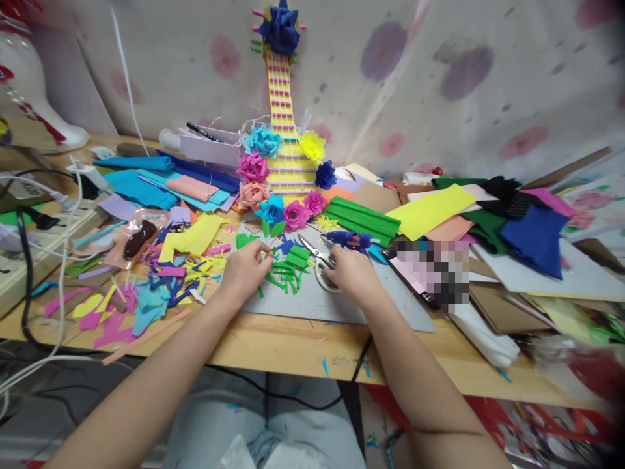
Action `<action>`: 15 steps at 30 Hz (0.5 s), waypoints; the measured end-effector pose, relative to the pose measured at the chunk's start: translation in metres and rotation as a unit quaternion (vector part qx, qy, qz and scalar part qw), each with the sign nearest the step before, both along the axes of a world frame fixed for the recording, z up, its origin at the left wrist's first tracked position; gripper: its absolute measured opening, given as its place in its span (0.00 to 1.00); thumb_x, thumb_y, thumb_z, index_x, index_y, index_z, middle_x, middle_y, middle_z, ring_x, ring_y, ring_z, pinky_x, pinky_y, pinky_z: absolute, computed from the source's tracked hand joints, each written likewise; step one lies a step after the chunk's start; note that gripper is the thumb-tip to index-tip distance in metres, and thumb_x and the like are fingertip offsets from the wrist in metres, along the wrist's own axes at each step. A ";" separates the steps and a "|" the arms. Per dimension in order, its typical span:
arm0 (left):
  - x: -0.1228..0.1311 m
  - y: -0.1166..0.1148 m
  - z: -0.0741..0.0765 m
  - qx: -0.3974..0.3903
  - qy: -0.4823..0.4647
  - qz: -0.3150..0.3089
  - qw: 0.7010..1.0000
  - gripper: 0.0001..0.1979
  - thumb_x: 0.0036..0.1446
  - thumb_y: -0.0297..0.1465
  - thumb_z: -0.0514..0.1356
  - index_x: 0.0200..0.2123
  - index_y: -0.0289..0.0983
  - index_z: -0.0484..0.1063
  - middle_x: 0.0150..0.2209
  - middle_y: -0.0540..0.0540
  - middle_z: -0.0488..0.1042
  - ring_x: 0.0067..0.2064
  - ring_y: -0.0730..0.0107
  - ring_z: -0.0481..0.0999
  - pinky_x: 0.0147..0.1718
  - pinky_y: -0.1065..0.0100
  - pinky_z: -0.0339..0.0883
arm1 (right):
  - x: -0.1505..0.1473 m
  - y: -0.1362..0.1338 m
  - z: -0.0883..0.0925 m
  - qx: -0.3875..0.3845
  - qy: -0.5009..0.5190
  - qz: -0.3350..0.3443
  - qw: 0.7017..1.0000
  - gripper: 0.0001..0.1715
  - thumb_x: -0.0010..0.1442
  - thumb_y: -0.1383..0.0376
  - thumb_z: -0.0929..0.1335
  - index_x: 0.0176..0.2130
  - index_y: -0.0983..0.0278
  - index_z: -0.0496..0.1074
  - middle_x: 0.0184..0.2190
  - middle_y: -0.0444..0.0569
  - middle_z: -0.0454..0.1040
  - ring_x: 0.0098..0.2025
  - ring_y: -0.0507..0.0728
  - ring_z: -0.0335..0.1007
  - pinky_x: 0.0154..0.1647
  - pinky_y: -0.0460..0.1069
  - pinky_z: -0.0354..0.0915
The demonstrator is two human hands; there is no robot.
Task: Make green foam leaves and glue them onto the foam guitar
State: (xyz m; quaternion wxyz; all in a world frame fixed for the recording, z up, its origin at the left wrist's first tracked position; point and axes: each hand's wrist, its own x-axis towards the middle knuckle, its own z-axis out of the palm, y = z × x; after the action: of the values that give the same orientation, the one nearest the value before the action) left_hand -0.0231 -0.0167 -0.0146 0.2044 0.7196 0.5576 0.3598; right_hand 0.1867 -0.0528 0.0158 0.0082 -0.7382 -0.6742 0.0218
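Observation:
My left hand (245,272) is over the left part of the grey cutting mat (312,305), its fingertips pinched together; whatever is between them is too small to make out. Green paper (249,240) shows just behind that hand. My right hand (355,272) is closed at the handles of a pair of scissors (318,251), whose blades point away and to the left. Between the hands lie cut green paper strips (288,270) and some blue scraps. A blue glue gun (347,240) lies just beyond my right hand.
A yellow paper guitar (283,104) with paper flowers leans at the back. Colourful scraps (170,267) cover the left side. A phone (413,277) and folded paper sheets (434,208) lie at right. White cables (66,312) and a power strip (49,251) run along the left.

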 end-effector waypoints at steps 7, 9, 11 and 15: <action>0.010 -0.006 0.003 -0.019 -0.033 -0.048 0.998 0.05 0.48 0.32 0.56 0.27 0.37 0.69 0.16 0.55 0.57 0.19 0.75 0.57 0.23 0.72 0.49 | -0.025 0.010 -0.007 0.132 0.398 0.093 0.903 0.13 0.52 0.64 0.66 0.40 0.63 0.64 0.37 0.48 0.73 0.37 0.52 0.71 0.39 0.49 0.65; 0.011 -0.006 0.002 -0.045 -0.078 -0.057 0.994 0.05 0.47 0.32 0.57 0.27 0.37 0.69 0.15 0.56 0.55 0.19 0.76 0.56 0.22 0.72 0.48 | -0.033 0.016 -0.014 0.116 0.496 0.106 0.854 0.16 0.50 0.64 0.67 0.40 0.63 0.63 0.37 0.48 0.72 0.37 0.52 0.71 0.39 0.48 0.66; 0.011 -0.004 -0.001 -0.075 -0.132 -0.065 0.986 0.05 0.47 0.33 0.57 0.27 0.37 0.69 0.14 0.57 0.54 0.18 0.77 0.54 0.20 0.73 0.47 | -0.037 0.021 -0.021 0.094 0.548 0.105 0.825 0.18 0.47 0.65 0.68 0.40 0.63 0.62 0.35 0.47 0.72 0.37 0.52 0.70 0.38 0.48 0.66; 0.012 -0.001 -0.004 -0.122 -0.218 -0.079 0.965 0.07 0.44 0.34 0.60 0.26 0.36 0.69 0.14 0.58 0.52 0.17 0.80 0.50 0.18 0.74 0.44 | -0.040 0.025 -0.030 0.070 0.595 0.109 0.793 0.19 0.46 0.65 0.68 0.40 0.63 0.61 0.31 0.44 0.72 0.33 0.50 0.70 0.37 0.48 0.65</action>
State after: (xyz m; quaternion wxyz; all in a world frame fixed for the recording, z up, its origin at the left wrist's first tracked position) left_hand -0.0114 -0.0175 -0.0188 0.4349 0.6349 0.4805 0.4206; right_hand 0.1465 -0.0282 -0.0140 0.4568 -0.4986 -0.6122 0.4099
